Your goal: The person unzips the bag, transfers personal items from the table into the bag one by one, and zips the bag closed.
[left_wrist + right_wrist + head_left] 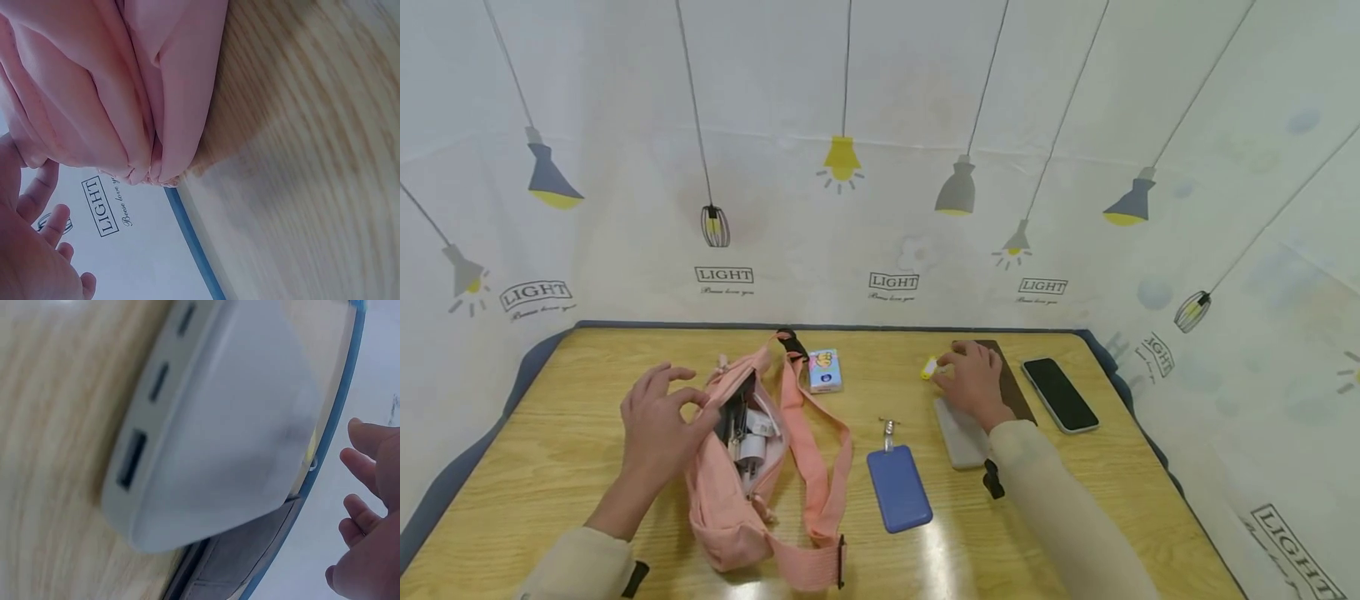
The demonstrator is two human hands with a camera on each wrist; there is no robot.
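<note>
Over the head camera I see the left hand [662, 421] at the pink bag [730, 521], thumb and forefinger pinching the near-left edge of its open mouth while the other fingers stand away from the cloth. The bag lies left of centre on the wooden table [550, 442], and inside it I can make out a white charger [751, 451] among some darker things that I cannot identify. Its pink strap [803, 442] loops out on the right side, with a black buckle [791, 343] at the far end.

The right hand [973, 383] is out over the grey power bank [958, 437] and the brown notebook [1017, 387], its fingertips just beside the yellow key tag [929, 367]. My right wrist view shows those fingers loosely bent and apart, so I read that grip as released, with nothing in it. The same view gives me the power bank up close, three ports along one edge and the notebook beyond it.

Between bag and power bank I have the blue badge holder [899, 492], its metal clip [888, 435] pointing to the far wall. A small light-blue packet [825, 372] stands beside the buckle, and the phone [1060, 396] lies right of the notebook, dark screen up
</note>
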